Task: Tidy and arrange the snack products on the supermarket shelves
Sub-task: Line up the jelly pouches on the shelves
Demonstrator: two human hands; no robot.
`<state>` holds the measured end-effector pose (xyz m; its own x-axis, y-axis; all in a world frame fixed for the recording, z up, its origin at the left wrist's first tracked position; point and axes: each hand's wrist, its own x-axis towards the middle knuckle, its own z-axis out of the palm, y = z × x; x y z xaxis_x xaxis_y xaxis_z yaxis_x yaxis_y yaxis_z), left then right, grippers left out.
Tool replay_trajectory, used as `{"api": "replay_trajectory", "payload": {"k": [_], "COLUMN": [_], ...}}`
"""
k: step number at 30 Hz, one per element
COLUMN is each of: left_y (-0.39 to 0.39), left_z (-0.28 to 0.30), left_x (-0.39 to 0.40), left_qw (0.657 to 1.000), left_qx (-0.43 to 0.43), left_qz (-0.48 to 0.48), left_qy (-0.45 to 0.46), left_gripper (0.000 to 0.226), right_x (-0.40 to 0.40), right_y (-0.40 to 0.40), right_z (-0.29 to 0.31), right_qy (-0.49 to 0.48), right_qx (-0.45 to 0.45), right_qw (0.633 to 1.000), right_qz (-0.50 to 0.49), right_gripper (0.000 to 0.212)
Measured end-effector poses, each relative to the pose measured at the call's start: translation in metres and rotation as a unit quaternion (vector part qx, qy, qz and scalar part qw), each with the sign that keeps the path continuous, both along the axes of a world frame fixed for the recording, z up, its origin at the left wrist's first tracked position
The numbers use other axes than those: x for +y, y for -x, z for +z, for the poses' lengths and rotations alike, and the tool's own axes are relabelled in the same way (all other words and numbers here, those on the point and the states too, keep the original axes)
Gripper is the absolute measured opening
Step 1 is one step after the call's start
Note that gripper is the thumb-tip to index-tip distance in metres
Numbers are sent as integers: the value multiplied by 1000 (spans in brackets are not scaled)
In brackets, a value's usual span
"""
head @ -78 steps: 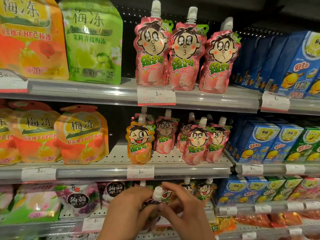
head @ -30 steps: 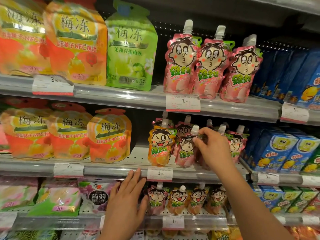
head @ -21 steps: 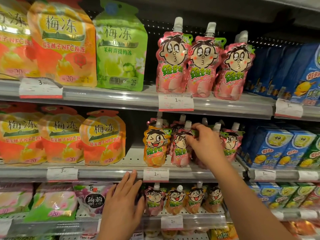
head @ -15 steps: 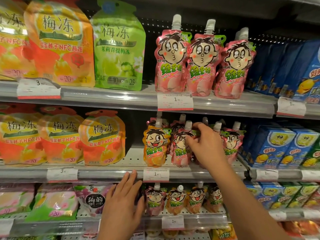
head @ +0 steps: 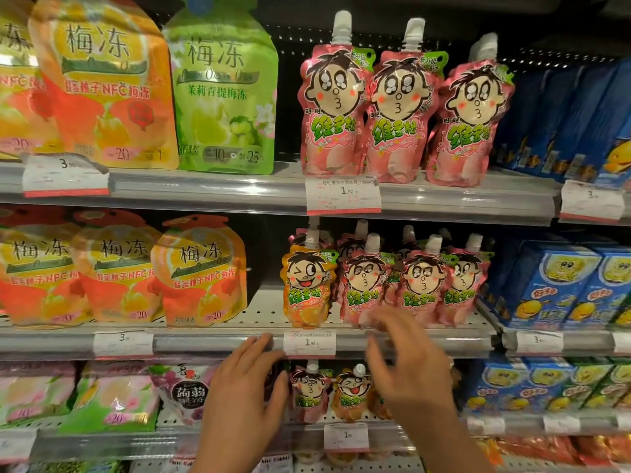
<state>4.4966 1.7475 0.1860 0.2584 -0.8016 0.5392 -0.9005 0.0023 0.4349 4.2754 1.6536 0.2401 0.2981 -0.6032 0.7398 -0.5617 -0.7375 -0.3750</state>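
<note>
Two hands sit nearest: the left hand [head: 244, 397] rests flat-fingered against the middle shelf edge [head: 211, 343], while the right hand [head: 409, 367], blurred, spreads wide and empty, hiding lower pouches. Behind stand pink jelly pouches [head: 420, 288] beside one orange pouch [head: 307, 285].

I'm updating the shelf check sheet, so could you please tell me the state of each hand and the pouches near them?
Left hand: open, fingers straight, touching the middle shelf edge.
Right hand: open, fingers spread, motion-blurred, holding nothing.
Orange pouch: upright, capped, at the middle shelf's front.
Pink pouches: upright in a row, capped.
Top-shelf pink pouches: upright; the rightmost leans slightly.
</note>
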Motion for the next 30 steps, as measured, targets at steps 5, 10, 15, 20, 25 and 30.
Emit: {"api": "replay_trajectory", "payload": {"k": [5,10,15,20,25,30], "left_y": [10,9,11,8,0,-10], "left_z": [37,64,79,84,88,89], "left_x": [-10,-29,-47,-63,-74,-70], "left_qw": [993,985,983,973,975,972], "left_qx": [106,169,181,230,220,231], "left_qz": [15,24,25,17,6,-45], "left_qy": [46,8,-10,-17,-40,-16], "left_gripper": [44,63,70,63,36,14], "right_x": [2,1,6,7,7,4], "right_y": [-8,-10,-13,-15,-15,-13], "right_z": [-63,-87,-93,-91,-88,-90], "right_qy": [35,5,-54,-109,-103,-72], "right_qx": [71,161,202,213,230,227], "right_qw": [996,984,976,970,966,970], "right_qz": [-49,-80,-62,-53,-63,-55], "right_gripper": [42,72,90,96,100,97]}}
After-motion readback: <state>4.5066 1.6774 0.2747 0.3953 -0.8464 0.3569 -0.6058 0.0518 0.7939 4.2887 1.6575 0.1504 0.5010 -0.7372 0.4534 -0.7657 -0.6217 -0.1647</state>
